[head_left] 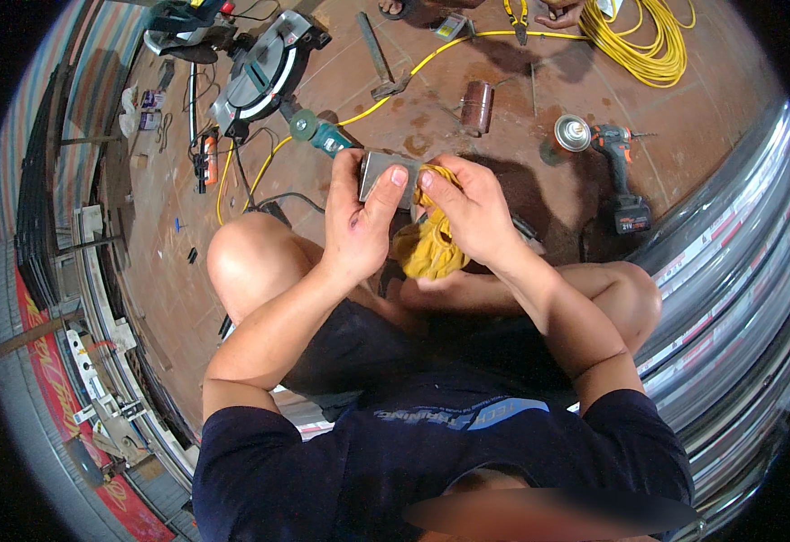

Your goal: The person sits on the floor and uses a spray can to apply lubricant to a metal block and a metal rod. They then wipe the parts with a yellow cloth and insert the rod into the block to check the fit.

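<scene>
Grey metal piece (379, 175) in the left hand (359, 219), yellow cloth (431, 250) in the right hand (474, 210)

The metal piece sits up between the two hands. The left hand grips it, thumb laid across its face. The right hand is closed around the bunched cloth, which hangs below its fingers; whether those fingers also touch the metal is unclear. Just beyond the left hand lies a teal angle grinder (330, 138), with a miter saw (269, 74) farther off. Ahead of both hands, a hammer (373, 49) and a brown cylinder (477, 108) are on the tiled floor (440, 77). To the right of the right hand are a pale-topped can (573, 134) and a cordless drill (619, 172).
</scene>
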Available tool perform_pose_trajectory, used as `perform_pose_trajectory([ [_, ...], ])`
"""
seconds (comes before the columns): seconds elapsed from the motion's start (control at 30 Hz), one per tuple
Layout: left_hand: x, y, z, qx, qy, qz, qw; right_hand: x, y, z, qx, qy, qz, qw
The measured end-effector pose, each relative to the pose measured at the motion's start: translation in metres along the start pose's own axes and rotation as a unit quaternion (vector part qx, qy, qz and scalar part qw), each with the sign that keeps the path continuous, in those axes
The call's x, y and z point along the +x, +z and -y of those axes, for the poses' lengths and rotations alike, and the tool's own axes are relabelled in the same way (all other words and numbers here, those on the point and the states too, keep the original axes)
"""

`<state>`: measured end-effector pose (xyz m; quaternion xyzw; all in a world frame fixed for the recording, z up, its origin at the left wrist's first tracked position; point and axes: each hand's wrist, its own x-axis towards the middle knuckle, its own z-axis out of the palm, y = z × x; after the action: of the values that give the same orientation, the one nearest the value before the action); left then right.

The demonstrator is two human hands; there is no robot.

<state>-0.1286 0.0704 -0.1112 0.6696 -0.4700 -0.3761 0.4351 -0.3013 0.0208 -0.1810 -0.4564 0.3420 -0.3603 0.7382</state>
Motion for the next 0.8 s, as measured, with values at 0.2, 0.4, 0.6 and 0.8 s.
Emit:
perform_pose_trajectory([
  [0.2, 0.0, -0.004, -0.005, 0.106, 0.208, 0.051, 0.971, 0.0, -0.023, 0.006, 0.327, 0.296, 0.077, 0.894],
  [0.4, -0.008, -0.011, -0.019, 0.193, 0.22, 0.022, 0.956, 0.001, 0.003, -0.005, 0.213, 0.025, 0.025, 0.976],
  [0.6, -0.011, -0.014, -0.02, 0.104, 0.183, 0.0, 0.978, -0.007, 0.009, -0.004, -0.116, -0.246, -0.076, 0.959],
  [0.8, -0.004, -0.018, -0.024, -0.135, -0.033, -0.035, 0.99, -0.012, 0.022, 0.004, -0.259, -0.356, -0.111, 0.891],
])
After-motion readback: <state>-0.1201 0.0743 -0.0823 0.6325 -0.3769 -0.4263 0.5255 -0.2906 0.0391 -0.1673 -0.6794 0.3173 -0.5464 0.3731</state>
